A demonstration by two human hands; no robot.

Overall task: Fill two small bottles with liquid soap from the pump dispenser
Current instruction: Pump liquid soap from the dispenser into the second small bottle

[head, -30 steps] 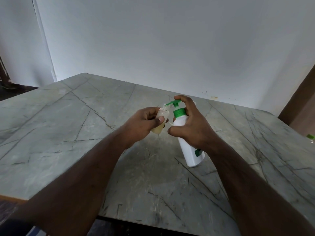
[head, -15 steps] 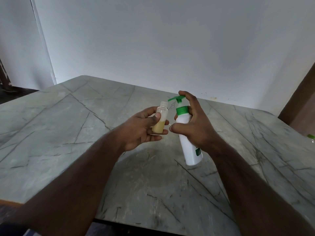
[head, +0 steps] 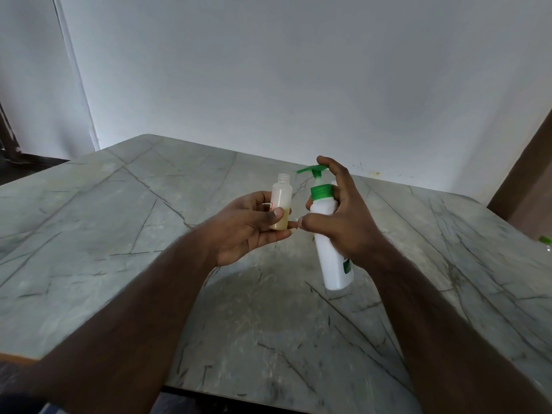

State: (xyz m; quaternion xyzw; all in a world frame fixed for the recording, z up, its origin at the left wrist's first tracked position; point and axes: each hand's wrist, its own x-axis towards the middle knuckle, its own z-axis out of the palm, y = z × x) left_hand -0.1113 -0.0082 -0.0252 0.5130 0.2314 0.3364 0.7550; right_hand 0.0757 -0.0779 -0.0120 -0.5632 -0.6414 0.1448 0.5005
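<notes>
My left hand holds a small clear bottle upright, uncapped, with yellowish soap filling its lower part. My right hand grips a white pump dispenser with a green collar and green pump head; my index finger rests on the pump head. The nozzle points left, a little above and to the right of the small bottle's open mouth, with a gap between them. Both are held above the table. A second small bottle is not visible.
A grey marble table with dark veins spreads under both arms, its near edge at the bottom. A white wall stands behind. A small green-capped object shows at the right edge. A brown panel rises at the far right.
The small bottle has moved away from the nozzle, from tilted under it to upright and to the left. The pump head has risen. Both hands sit slightly higher.
</notes>
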